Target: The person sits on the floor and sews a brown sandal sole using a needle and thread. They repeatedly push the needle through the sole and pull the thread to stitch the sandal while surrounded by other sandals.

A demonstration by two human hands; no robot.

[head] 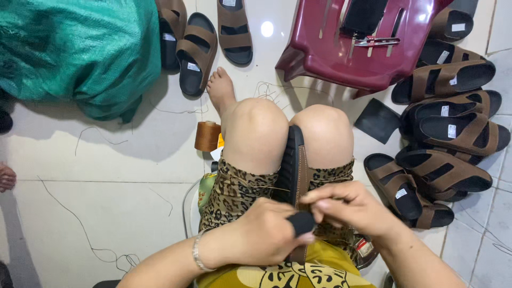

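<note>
A brown sandal with a black sole (296,165) stands on edge, clamped between my knees. My left hand (264,234) grips its near end; one fingertip wears a black cover. My right hand (354,208) pinches at the sandal's brown strap edge, fingers closed; what it holds is too small to see. A thin thread (266,188) runs across my left thigh toward the sandal.
A spool of brown thread (207,136) stands by my left leg. A maroon plastic stool (357,48) with scissors on it lies ahead. Several brown sandals (453,133) pile at the right, more at the top. A green mesh sack (80,50) fills the upper left. Another person's hand (6,177) shows at the left edge.
</note>
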